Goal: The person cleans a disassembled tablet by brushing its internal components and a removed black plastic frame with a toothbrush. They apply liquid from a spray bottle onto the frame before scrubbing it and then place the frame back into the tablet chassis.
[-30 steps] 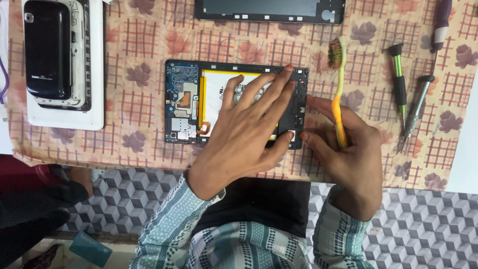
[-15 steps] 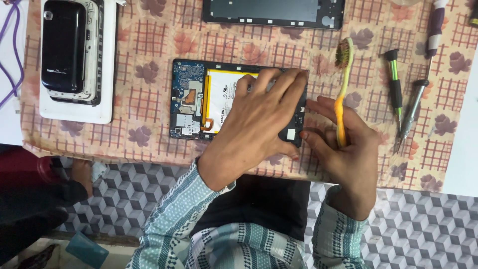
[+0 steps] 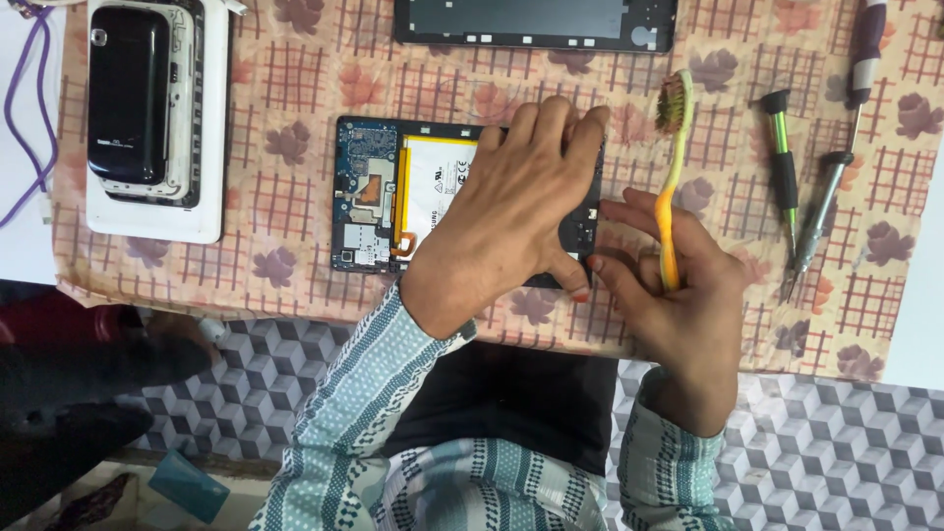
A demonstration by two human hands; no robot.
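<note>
Opened tablet under left hand; brush in right hand.

One floral checked tablecloth [image 3: 295, 88] carries one white tray [image 3: 211, 197] holding one black phone [image 3: 128, 93], one dark back cover [image 3: 536, 25], and one opened tablet with blue circuit board and white battery [image 3: 393, 197]. Left hand [image 3: 511, 211], fingers together, presses it flat, unchanged. Right hand [image 3: 678, 295] grips one yellow toothbrush [image 3: 671, 177]. Three screwdrivers [image 3: 782, 167] lie right.

Opened tablet [image 3: 393, 197] under the left hand [image 3: 511, 216]

Toothbrush [image 3: 671, 177] in the right hand [image 3: 678, 295]; screwdrivers [image 3: 787, 177] right of it, phone [image 3: 128, 93] far left.
</note>
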